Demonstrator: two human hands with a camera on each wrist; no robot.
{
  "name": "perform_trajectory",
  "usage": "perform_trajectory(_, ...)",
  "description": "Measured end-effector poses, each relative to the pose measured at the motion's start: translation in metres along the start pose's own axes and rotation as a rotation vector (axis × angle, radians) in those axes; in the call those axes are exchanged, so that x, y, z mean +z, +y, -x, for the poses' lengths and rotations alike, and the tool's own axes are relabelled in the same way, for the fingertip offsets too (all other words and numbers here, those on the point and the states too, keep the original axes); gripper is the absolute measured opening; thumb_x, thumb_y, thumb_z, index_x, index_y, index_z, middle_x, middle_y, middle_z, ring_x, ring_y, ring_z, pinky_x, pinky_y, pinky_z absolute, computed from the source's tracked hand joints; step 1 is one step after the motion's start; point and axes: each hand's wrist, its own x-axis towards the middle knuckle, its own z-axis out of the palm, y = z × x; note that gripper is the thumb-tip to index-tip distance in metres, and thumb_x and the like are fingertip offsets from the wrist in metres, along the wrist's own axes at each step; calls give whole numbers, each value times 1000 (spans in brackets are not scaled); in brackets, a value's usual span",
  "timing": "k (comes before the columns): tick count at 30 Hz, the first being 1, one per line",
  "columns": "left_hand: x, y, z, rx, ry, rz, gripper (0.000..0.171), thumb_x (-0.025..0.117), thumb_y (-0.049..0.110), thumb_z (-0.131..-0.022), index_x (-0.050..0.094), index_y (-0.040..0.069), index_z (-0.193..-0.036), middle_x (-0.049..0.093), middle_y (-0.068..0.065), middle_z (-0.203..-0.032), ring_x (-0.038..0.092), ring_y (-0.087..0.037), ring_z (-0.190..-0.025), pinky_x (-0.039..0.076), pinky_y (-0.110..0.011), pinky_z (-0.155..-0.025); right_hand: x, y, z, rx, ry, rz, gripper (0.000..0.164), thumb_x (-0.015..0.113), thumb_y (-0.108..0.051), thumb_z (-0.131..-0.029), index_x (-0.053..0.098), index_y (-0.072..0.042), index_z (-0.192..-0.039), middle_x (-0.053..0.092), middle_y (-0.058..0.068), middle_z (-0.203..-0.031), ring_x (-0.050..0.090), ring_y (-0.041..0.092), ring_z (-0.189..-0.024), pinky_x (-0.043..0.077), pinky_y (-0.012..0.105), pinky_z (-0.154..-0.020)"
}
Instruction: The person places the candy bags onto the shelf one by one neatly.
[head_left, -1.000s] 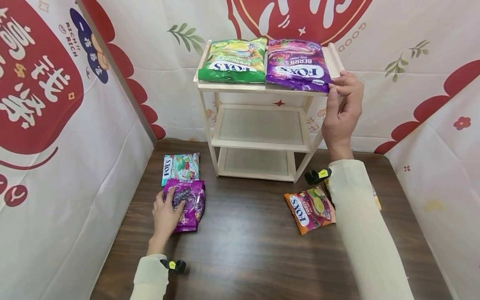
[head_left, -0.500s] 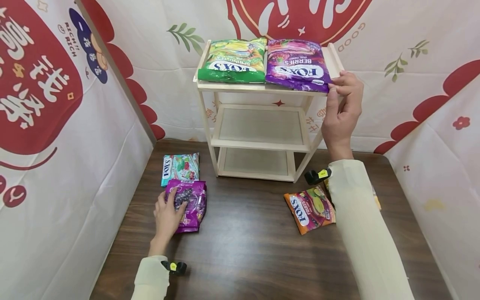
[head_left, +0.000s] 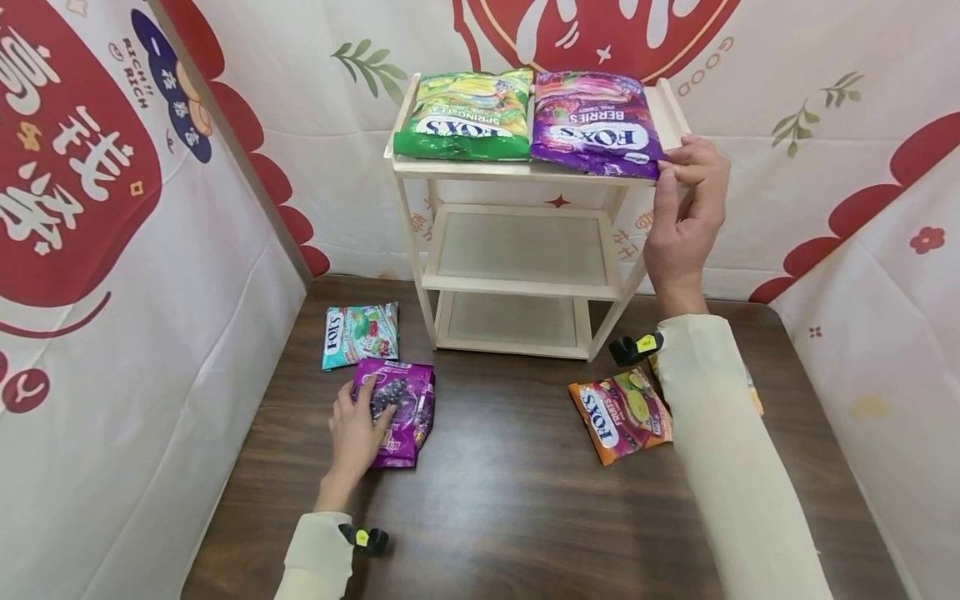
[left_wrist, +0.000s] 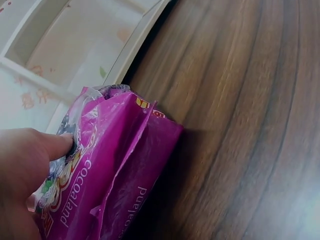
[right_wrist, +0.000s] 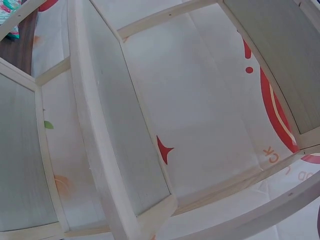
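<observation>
In the head view, my left hand [head_left: 358,429] grips a purple grape candy bag [head_left: 405,408] above or on the table at the left. The left wrist view shows the thumb on the printed face of this purple bag [left_wrist: 125,150]. My right hand [head_left: 688,217] is raised at the front right corner of a cream three-tier shelf [head_left: 525,292]. Its thumb and fingertips pinch the lower corner of a violet Fox's berries candy bag [head_left: 596,125] lying on the top tier. A green Fox's spring tea candy bag [head_left: 468,117] lies beside it. The right hand is hidden in its wrist view.
A light-blue Fox's bag [head_left: 362,335] lies behind the grape bag on the dark wooden table [head_left: 495,500]. At the right lies an orange Fox's fruits bag [head_left: 622,417], with a yellow packet [head_left: 753,392] mostly hidden under the right sleeve. Printed cloth walls [head_left: 847,200] surround the table.
My left hand and the grape bag have moved a little to the right, away from the light-blue bag. The right hand stays at the shelf corner. The head view has tilted slightly.
</observation>
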Motion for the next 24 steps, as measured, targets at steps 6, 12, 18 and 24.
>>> perform_trajectory(6, 4, 12, 3, 20, -15, 9, 63, 72, 26, -85, 46, 11, -140, 33, -30, -138, 39, -47, -119, 33, -63, -93, 0, 0, 0, -12, -7, 3, 19, 49, -5, -86, 52, 12, -92, 56, 12, -108, 43, 27, -122, 29, 39, -110)
perform_trajectory(12, 11, 22, 5, 74, -3, 20, 64, 74, 25, -84, 47, 9, -139, 35, -31, -136, 40, -49, -117, 34, -63, -92, -1, -1, 0, -1, -8, 9, 20, 49, -6, -86, 52, 12, -93, 56, 3, -109, 43, 25, -123, 29, 38, -110)
perform_trajectory(18, 19, 30, 9, 128, 20, -14, 64, 75, 30, -82, 49, 10, -137, 39, -31, -130, 45, -48, -112, 38, -61, -88, -2, 0, 0, 4, -4, 2, 20, 48, -6, -87, 52, 12, -93, 55, -2, -109, 42, 25, -123, 29, 38, -110)
perform_trajectory(24, 22, 39, 12, 114, -31, -38, 66, 75, 38, -82, 49, 16, -138, 41, -28, -126, 47, -43, -109, 40, -54, -84, -1, -1, 0, 10, -15, 7, 21, 49, -7, -87, 52, 13, -94, 54, -2, -110, 41, 24, -123, 29, 38, -110)
